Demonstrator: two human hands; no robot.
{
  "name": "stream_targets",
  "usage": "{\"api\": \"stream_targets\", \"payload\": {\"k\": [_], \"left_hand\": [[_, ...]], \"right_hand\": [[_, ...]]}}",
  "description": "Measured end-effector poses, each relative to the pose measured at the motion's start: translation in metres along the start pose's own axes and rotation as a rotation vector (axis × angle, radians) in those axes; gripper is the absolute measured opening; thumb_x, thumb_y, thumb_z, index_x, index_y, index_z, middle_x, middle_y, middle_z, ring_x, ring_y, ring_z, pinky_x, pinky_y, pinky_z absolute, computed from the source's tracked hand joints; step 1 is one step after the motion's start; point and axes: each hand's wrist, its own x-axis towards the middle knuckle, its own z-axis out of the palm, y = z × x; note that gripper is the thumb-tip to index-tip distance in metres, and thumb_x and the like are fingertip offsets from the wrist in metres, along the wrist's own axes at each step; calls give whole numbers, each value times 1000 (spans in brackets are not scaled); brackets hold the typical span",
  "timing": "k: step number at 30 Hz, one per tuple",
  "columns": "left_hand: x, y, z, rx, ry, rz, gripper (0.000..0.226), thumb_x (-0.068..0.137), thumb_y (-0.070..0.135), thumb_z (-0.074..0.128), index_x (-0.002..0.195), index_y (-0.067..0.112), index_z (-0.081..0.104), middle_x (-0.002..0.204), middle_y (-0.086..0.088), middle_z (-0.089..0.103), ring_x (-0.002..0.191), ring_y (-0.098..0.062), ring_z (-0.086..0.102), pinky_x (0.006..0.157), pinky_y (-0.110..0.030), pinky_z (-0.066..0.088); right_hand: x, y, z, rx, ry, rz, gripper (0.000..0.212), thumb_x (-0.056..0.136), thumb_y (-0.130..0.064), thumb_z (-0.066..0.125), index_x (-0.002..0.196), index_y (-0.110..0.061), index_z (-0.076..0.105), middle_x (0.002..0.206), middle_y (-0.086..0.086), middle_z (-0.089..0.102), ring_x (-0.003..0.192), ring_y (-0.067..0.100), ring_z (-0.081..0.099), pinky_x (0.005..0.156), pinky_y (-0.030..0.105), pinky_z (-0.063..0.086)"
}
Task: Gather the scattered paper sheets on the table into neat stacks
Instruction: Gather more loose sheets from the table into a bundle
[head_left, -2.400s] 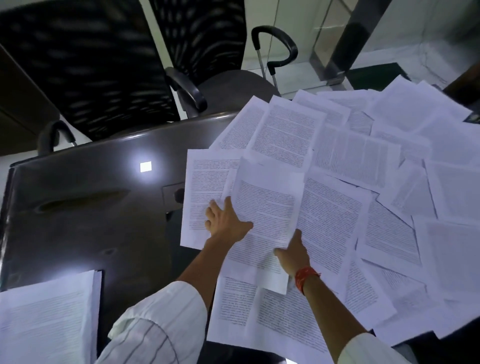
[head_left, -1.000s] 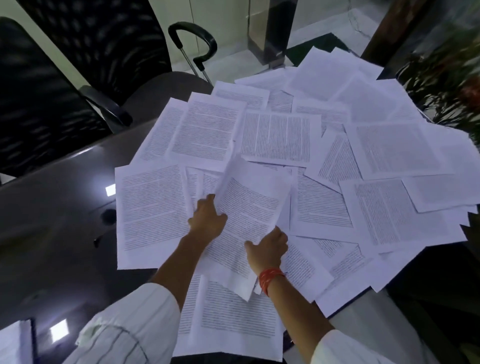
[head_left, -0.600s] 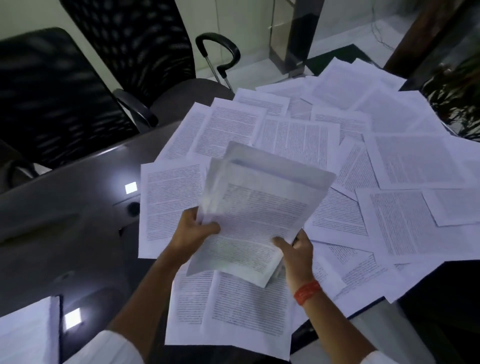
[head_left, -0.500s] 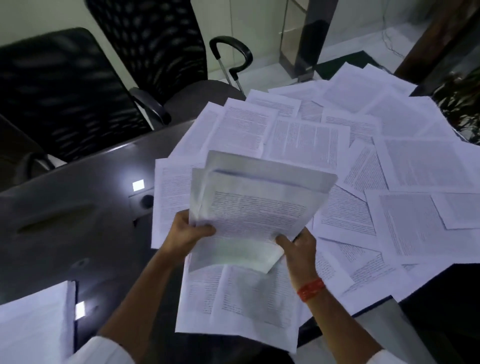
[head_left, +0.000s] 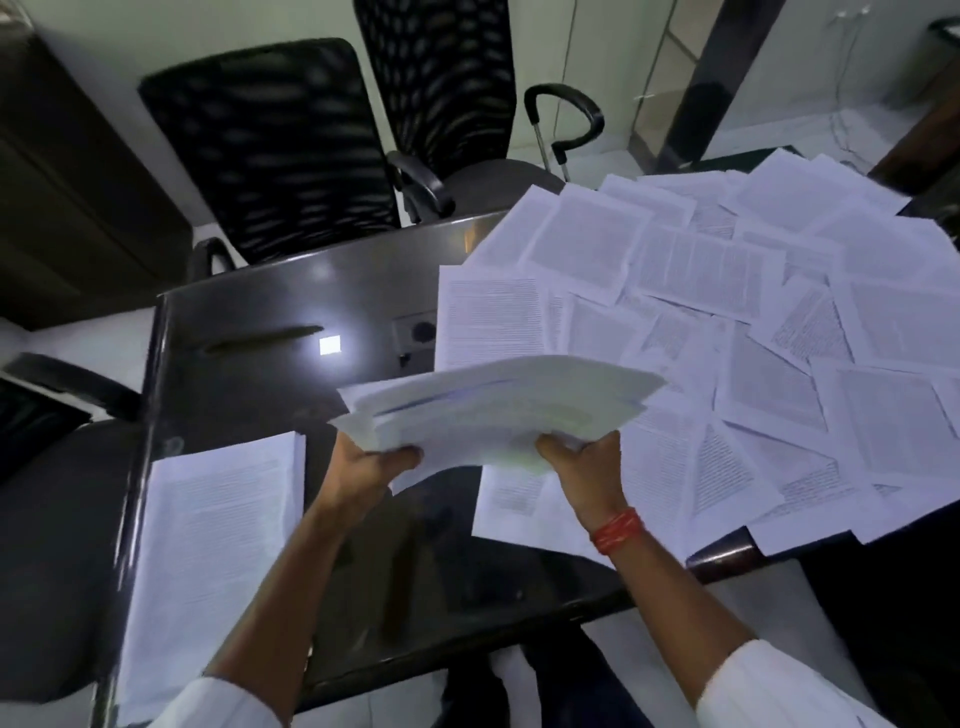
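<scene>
Head view: I am gripping the uneven bundle of sheets (head_left: 498, 410) with left hand (head_left: 371, 467) and right hand (head_left: 584, 460), risking loose pages slipping out.

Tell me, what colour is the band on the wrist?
Red-orange wristband on the right wrist, head view.

A dark, glossy rectangular bench (head_left: 249, 374) carries the papers. Near its left front corner lies a neat stack of white printed sheets (head_left: 208, 551), its long side along the bench's left edge. Across the right half spread many loose white printed sheets (head_left: 727, 332), overlapping at all angles, some overhanging the near right edge. A small dark socket panel (head_left: 415, 332) sits in the middle.
</scene>
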Motion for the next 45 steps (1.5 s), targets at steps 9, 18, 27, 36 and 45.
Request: {"api": "stream_targets", "payload": {"k": [9, 18, 27, 36, 45], "left_hand": [[-34, -13, -17, 39, 150, -68, 40, 60, 21, 81, 96, 36, 72, 93, 6, 73, 94, -17, 69, 81, -52, 61], [-31, -34, -11, 55, 168, -96, 54, 71, -9, 81, 104, 25, 58, 86, 14, 71, 88, -16, 68, 64, -22, 59], [-21, -23, -1, 53, 204, 4, 51, 64, 5, 75, 108, 29, 64, 95, 13, 71, 98, -13, 67, 70, -27, 61], [-10, -43, 10, 84, 315, -140, 46, 73, -9, 78, 101, 24, 62, 89, 6, 69, 88, -11, 68, 64, -20, 57], [-21, -32, -27, 236, 463, -282, 24, 88, 11, 71, 112, 15, 68, 101, 2, 73, 89, -15, 70, 70, -28, 58]], "right_hand": [[-14, 6, 33, -171, -151, 82, 29, 66, -7, 75, 91, -21, 71, 85, -10, 72, 82, 1, 68, 61, 13, 51], [-12, 24, 23, -370, -224, 77, 39, 74, 9, 70, 86, -27, 62, 87, 0, 67, 82, 8, 63, 73, 23, 49], [3, 13, 15, -267, -251, 93, 50, 75, 6, 73, 99, -35, 60, 95, -9, 67, 91, 1, 65, 71, 13, 53], [18, 29, 17, -250, -257, 187, 33, 76, -1, 68, 103, -20, 66, 91, 2, 70, 86, 10, 68, 66, 24, 55], [15, 44, 67, -281, -288, 199, 29, 88, -10, 64, 116, -15, 57, 108, -4, 65, 97, 10, 63, 82, 22, 53]]}}
